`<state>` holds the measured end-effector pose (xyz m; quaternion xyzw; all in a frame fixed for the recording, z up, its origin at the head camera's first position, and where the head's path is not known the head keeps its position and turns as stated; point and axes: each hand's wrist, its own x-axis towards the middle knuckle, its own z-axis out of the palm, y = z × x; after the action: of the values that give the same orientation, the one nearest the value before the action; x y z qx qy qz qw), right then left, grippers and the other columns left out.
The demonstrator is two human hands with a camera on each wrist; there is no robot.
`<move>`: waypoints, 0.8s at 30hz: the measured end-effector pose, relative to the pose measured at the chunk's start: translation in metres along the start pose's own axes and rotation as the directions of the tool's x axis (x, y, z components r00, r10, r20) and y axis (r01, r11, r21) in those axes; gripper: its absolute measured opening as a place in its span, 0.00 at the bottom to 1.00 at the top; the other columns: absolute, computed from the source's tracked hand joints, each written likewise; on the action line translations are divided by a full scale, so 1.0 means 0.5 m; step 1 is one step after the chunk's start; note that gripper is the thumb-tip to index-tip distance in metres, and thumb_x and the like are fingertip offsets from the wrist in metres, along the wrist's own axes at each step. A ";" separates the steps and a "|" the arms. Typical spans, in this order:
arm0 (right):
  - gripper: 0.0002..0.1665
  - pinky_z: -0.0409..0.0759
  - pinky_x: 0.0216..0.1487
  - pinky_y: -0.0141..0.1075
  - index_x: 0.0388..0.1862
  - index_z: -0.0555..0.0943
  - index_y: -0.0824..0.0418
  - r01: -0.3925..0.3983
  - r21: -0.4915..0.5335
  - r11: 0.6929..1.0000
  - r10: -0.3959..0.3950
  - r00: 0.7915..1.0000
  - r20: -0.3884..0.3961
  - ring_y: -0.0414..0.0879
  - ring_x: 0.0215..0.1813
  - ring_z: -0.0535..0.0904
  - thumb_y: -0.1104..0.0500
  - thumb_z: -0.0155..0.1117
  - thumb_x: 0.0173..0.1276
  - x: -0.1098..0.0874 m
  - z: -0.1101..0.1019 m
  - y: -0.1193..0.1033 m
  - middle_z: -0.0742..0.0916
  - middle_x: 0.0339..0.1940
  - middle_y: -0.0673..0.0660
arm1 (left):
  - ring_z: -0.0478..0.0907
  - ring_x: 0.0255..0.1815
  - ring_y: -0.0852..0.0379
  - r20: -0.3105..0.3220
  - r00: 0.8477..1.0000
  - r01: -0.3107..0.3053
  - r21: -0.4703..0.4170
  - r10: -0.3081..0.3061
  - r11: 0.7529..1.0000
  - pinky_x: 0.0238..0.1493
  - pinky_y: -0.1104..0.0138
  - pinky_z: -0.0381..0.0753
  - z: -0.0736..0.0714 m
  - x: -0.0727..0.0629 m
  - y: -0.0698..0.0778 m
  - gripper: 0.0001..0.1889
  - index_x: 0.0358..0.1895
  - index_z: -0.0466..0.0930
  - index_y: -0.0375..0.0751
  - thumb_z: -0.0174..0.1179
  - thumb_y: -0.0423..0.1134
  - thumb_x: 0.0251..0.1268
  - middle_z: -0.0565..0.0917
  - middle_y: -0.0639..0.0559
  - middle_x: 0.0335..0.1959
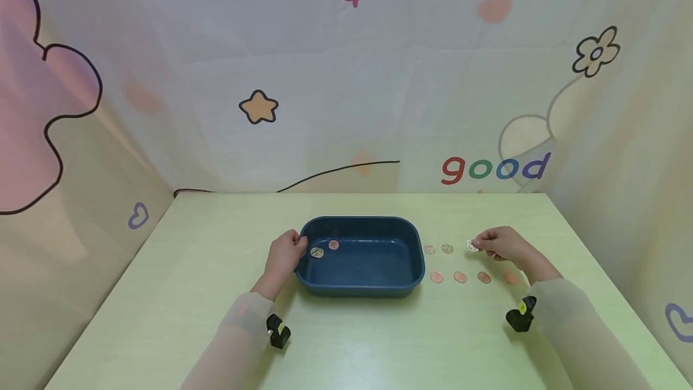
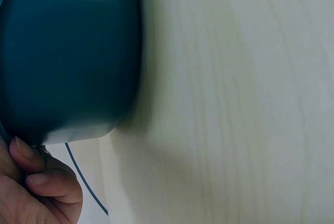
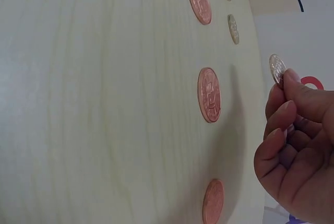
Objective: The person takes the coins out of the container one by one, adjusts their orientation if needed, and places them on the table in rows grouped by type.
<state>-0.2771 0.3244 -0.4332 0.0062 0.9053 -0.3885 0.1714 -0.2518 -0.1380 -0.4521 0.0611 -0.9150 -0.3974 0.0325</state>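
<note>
Left hand (image 1: 285, 256) at the left end of the blue tray (image 1: 357, 290), thumb and curled fingers pinching the rim; tray on the desk (image 1: 162, 294), roughly mid-width. Right hand (image 1: 503, 243) well apart from it on the right, its grip closed on a silver coin (image 1: 470, 245), thumb against forefinger, most of the face exposed; the right wrist view shows it clear of the wood. Inside the tray, toward the left end, a pale coin (image 1: 317, 252) and a reddish coin (image 1: 333, 245) lie flat and apart. Between tray and right hand, two light coins (image 1: 447, 248) in the far row, four copper coins (image 1: 460, 277) in the near one. Risks, as judged: the silver coin is held only near its edge, so a slackened thumb or a knock on the tray's wall could send it spinning off across the desk. Right forearm passes close by the outermost copper coin; a low wrist or dragging sleeve (image 1: 574, 312) could push it out of line. Left grip has one end only, so a tug might swivel or tip the tray, sliding its two coins or shoving the nearest loose ones.
</note>
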 end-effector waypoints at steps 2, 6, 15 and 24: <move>0.18 0.72 0.35 0.33 0.50 0.80 0.73 -0.001 0.001 1.000 0.001 1.000 -0.001 0.44 0.34 0.71 0.56 0.60 0.78 0.008 0.001 0.006 0.78 0.29 0.50 | 0.71 0.28 0.54 0.002 1.000 -0.001 0.004 0.001 1.000 0.28 0.69 0.64 0.000 0.001 0.001 0.14 0.28 0.70 0.38 0.53 0.40 0.74 0.74 0.48 0.25; 0.17 0.70 0.33 0.32 0.48 0.81 0.72 -0.001 -0.005 1.000 0.001 1.000 0.001 0.42 0.30 0.70 0.57 0.60 0.77 0.022 0.002 0.015 0.76 0.24 0.48 | 0.70 0.28 0.54 0.010 1.000 0.007 0.005 -0.007 1.000 0.28 0.69 0.64 0.000 0.002 0.001 0.14 0.28 0.70 0.38 0.53 0.40 0.74 0.73 0.49 0.25; 0.17 0.70 0.33 0.32 0.47 0.83 0.72 -0.052 -0.032 0.998 0.052 0.999 -0.010 0.40 0.29 0.71 0.57 0.62 0.75 0.043 0.001 0.023 0.77 0.24 0.45 | 0.70 0.27 0.54 0.009 1.000 -0.004 0.002 0.004 1.000 0.27 0.69 0.64 -0.001 -0.001 0.004 0.15 0.27 0.69 0.38 0.52 0.40 0.75 0.73 0.49 0.24; 0.13 0.72 0.34 0.32 0.42 0.84 0.71 -0.079 -0.033 0.996 0.078 0.997 -0.015 0.41 0.29 0.72 0.59 0.63 0.74 0.048 0.007 0.012 0.79 0.24 0.47 | 0.71 0.28 0.53 -0.002 1.000 0.002 -0.001 -0.002 1.000 0.28 0.69 0.64 -0.001 0.000 0.002 0.14 0.28 0.70 0.38 0.53 0.40 0.74 0.74 0.49 0.24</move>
<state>-0.2980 0.3232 -0.4469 0.0414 0.9118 -0.3664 0.1806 -0.2518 -0.1376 -0.4510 0.0622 -0.9147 -0.3979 0.0334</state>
